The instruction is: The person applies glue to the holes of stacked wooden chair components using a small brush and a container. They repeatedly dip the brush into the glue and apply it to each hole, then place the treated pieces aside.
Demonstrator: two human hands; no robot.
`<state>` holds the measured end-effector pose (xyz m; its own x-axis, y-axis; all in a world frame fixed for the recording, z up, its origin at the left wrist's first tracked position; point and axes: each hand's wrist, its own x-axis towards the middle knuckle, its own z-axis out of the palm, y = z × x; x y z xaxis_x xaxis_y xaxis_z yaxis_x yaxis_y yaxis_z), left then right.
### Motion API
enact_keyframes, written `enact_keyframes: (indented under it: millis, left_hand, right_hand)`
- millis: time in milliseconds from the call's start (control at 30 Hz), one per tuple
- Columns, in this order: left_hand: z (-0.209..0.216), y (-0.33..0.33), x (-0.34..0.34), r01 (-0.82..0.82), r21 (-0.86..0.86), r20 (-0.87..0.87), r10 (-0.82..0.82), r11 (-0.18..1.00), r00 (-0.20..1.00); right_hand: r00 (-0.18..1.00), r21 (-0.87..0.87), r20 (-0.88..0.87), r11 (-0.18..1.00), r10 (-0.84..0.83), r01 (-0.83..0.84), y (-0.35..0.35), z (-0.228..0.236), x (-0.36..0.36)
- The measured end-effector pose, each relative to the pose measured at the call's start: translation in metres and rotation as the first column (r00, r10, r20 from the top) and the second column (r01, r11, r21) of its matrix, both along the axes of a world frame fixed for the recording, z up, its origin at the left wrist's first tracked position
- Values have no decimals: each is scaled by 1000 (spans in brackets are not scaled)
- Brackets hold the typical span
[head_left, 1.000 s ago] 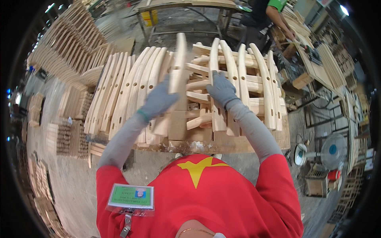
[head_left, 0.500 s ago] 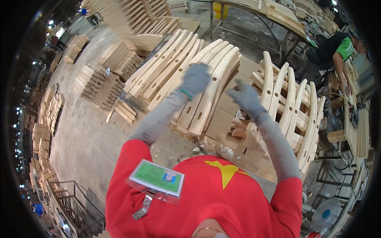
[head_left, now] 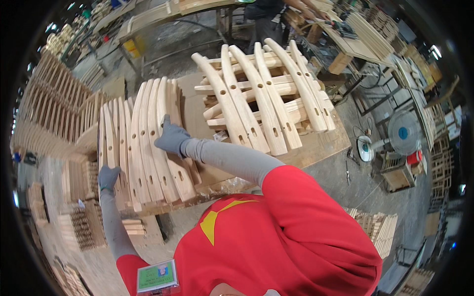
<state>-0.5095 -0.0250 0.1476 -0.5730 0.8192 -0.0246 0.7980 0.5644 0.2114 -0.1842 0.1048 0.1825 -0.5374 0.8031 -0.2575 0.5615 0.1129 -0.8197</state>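
A row of pale, curved wooden slats (head_left: 143,133) with drilled holes and slots stands side by side on the table. At the row's left side, my gray-gloved left hand (head_left: 108,178) is closed on the edge of an outer slat (head_left: 112,140), thumb over its near part. My gray-gloved right hand (head_left: 174,139) reaches across my body and grips a slat (head_left: 176,170) near the row's right side; its thumb and forefinger show, the other fingers are partly hidden. To the right, more curved slats (head_left: 261,96) lie crosswise over a layer of wooden pieces.
Cardboard (head_left: 193,106) covers part of the worktable (head_left: 316,148). Stacked slats (head_left: 54,108) rise at the far left, with wood bundles (head_left: 74,217) on the floor. A fan (head_left: 404,130) stands at the right. A co-worker (head_left: 266,15) is beyond the table.
My view has swung right, so the slats appear farther left. Both hands, raised and apart over the slats before, are now down on the left row; my right arm has crossed leftward.
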Motion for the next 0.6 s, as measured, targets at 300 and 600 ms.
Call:
enact_keyframes:
  millis: [300, 600]
  left_hand:
    - [87, 46, 185, 156, 573, 682, -574, 805, 453]
    - [68, 142, 394, 518, 398, 519, -652, 757, 553]
  right_hand:
    - [958, 367, -120, 884, -262, 288, 14, 55, 142]
    - [848, 436, 60, 778, -526, 452, 34, 42, 253]
